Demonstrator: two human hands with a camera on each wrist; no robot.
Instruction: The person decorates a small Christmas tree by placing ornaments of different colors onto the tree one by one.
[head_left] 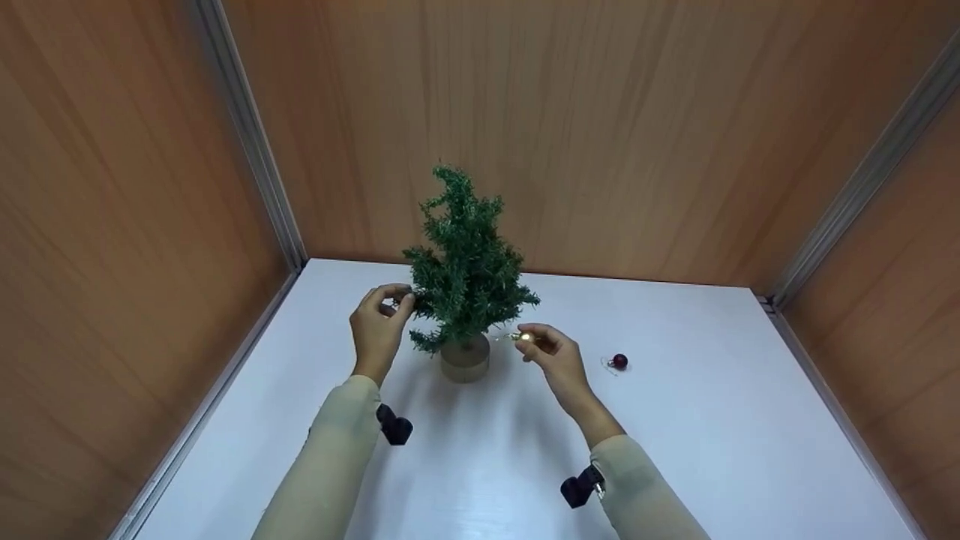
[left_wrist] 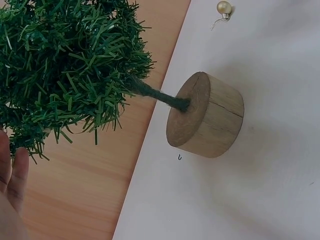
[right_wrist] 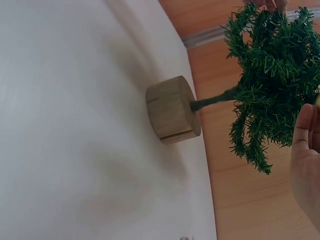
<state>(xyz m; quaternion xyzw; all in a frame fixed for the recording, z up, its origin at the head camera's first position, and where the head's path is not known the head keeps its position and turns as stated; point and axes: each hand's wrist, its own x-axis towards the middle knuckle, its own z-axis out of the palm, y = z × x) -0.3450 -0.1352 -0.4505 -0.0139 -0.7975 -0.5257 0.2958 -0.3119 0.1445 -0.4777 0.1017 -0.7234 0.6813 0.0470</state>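
Observation:
A small green artificial Christmas tree [head_left: 469,277] stands upright on a round wooden base [head_left: 465,364]. My left hand [head_left: 379,330] is at its left side, with thumb and forefinger pinching a branch tip. On the other side, low by the branches, my right hand [head_left: 555,364] pinches a shiny gold bauble [head_left: 526,337] with a thin string. The right wrist view shows only an edge of that bauble beside my fingers [right_wrist: 304,122]. In the left wrist view, a gold bauble [left_wrist: 224,7] with a string appears against the white table; whether it is the same one I cannot tell.
A dark red bauble [head_left: 619,361] with a string loop lies on the white table [head_left: 712,420], right of my right hand. Wooden panels [head_left: 600,135] wall in the back and both sides, with metal strips [head_left: 251,127] at the corners.

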